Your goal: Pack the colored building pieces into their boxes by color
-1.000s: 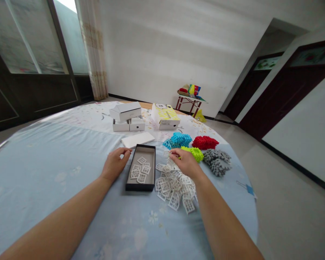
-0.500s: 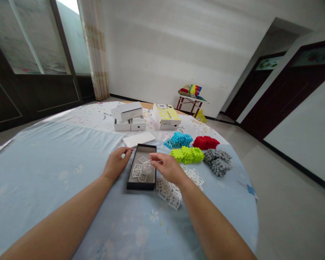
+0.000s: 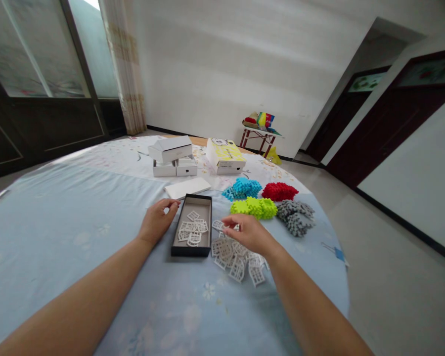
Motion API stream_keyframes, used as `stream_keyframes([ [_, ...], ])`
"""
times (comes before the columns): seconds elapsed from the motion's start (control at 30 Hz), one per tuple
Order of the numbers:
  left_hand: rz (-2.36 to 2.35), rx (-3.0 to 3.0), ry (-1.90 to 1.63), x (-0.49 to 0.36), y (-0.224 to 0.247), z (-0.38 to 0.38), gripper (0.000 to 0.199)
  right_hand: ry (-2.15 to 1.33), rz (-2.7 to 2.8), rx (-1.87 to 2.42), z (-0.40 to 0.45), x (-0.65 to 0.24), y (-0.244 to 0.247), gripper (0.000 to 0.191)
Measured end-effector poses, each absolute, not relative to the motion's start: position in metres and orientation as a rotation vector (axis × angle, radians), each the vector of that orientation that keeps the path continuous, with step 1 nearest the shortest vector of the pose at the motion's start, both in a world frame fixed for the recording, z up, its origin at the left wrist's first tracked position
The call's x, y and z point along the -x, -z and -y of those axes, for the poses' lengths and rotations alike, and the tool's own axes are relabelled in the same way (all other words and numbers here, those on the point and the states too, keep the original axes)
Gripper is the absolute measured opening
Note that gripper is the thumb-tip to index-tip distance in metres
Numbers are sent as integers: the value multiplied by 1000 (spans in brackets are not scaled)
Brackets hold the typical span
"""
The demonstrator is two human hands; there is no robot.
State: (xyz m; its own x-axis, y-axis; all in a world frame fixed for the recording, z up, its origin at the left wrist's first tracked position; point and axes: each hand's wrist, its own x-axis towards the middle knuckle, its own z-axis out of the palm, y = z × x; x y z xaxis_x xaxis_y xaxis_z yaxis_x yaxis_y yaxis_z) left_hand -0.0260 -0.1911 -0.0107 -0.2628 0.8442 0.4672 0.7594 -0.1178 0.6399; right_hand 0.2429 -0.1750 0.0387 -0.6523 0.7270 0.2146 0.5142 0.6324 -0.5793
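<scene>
A shallow black box (image 3: 191,249) lies on the light blue tablecloth (image 3: 77,232) and holds several white lattice pieces (image 3: 192,230). My left hand (image 3: 156,222) rests at the box's left side, with its fingertips curled on the far-left rim. To the right of the box lies a loose pile of the same white pieces (image 3: 241,262). My right hand (image 3: 246,233) hovers over that pile, with thumb and forefinger pinched on one white piece at the pile's near-box edge.
Behind the box lie a flat white lid (image 3: 187,188), stacked white boxes (image 3: 172,157) and a yellow-topped box (image 3: 224,155). Heaps of blue (image 3: 246,188), green (image 3: 257,207), red (image 3: 280,191) and grey (image 3: 295,217) pieces lie to the right. The round table's edge (image 3: 343,277) is at the right.
My right hand took a white piece from the pile to over the black box, then moved back right to the pile. My left hand has stayed at the box's rim.
</scene>
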Motion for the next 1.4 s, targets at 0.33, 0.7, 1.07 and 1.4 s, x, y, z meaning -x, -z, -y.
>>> stream_keyframes([
  [0.33,-2030,-1852,-1315,27,14,191,30,-467,2781,894,193,-243,-18,40],
  [0.7,-2045,-1844,-1301,27,15,190,29,-538,2657,758,189,-246,-18,23],
  [1.07,-2033,-1805,-1316,25,12,193,30,-634,2424,913,183,-253,-11,8],
  [1.4,-2038,-1818,-1324,23,8,196,30,-680,2214,890,182,-253,-8,11],
])
